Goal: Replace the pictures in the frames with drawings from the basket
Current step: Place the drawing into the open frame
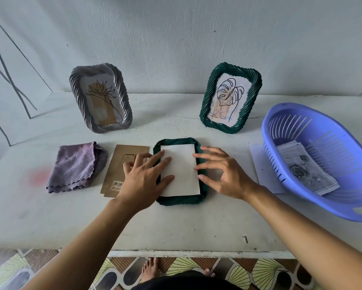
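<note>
A dark green twisted frame (177, 200) lies face down in the middle of the table with a white sheet (181, 164) resting in its back opening. My left hand (143, 182) presses flat on the sheet's left edge, fingers spread. My right hand (224, 174) touches the sheet's right edge with its fingertips, holding nothing. The brown backing board (121, 155) lies left of the frame, partly under my left hand. A purple basket (314, 164) at the right holds a grey rose drawing (305, 170).
Two frames stand at the back: a grey one (100, 97) with a flower picture and a green one (230, 99) with a leaf drawing. A folded purple cloth (75, 166) lies at the left. A white paper (261, 166) lies under the basket's edge.
</note>
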